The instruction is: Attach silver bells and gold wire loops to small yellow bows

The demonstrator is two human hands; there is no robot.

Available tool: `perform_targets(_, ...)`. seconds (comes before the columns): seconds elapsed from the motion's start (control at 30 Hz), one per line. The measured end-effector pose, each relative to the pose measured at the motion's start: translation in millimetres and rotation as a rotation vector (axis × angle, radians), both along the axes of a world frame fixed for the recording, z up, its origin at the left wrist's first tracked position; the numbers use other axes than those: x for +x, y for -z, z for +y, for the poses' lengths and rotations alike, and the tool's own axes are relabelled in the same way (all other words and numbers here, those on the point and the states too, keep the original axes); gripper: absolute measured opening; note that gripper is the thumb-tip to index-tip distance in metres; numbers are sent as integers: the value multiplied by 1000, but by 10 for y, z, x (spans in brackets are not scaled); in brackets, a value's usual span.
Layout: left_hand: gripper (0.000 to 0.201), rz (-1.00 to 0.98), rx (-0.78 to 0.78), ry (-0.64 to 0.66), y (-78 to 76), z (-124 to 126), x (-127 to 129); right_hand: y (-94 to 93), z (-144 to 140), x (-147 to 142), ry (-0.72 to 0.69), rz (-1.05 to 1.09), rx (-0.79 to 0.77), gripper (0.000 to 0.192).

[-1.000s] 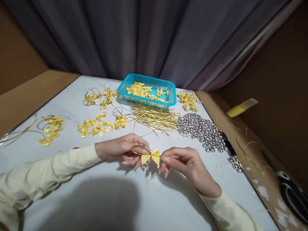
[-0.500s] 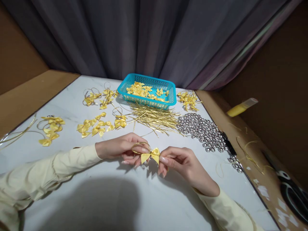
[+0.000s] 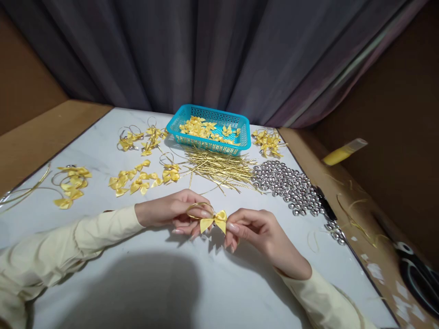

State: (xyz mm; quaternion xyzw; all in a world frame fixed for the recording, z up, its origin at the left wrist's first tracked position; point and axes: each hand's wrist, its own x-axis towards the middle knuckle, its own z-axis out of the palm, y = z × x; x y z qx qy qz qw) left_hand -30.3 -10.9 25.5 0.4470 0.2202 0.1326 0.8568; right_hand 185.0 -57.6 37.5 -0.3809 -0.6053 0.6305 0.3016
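Observation:
Between my hands, above the white tabletop, is a yellow satin ribbon bow [image 3: 214,221] with a loop of gold cord [image 3: 200,205] attached at its knot. My left hand [image 3: 187,212] is closed, thumb and fingers pinching the cord loop beside the bow. On the other side my right hand [image 3: 252,230] pinches the bow's right edge between thumb and forefinger. A small silvery spot shows under the knot, too small to make out. Just beyond the hands lies a bundle of gold cords [image 3: 219,167].
A turquoise basket [image 3: 209,145] holds more bows. Finished-looking bows with loops [image 3: 73,183] and plain bows [image 3: 120,180] lie left. Silver bells or beads [image 3: 288,185] are heaped right, near a black clip-like object [image 3: 325,204]. Black-handled scissors [image 3: 416,278], paper scraps and a yellow tube [image 3: 345,152] lie at the right.
Almost nothing differs. Both hands keep the same grip on the bow and its loop; the whole view has shifted very slightly.

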Motion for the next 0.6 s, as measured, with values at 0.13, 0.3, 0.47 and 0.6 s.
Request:
perform_targets(0.13,18,-7,-7,-5,1,2,1,13,-13,-6,3,33,-41,20)
perform_targets(0.3,19,-8,-5,-5,-6,-4,2,10,-7,-8,8,26,-25,20)
perform_targets(0.47,19,1,-10,-12,-3,-6,5,-7,-8,-2,13,-13,22,21)
perform_targets(0.6,20,5,-14,-10,2,0,-2,-17,-19,-13,23,-71,107,23)
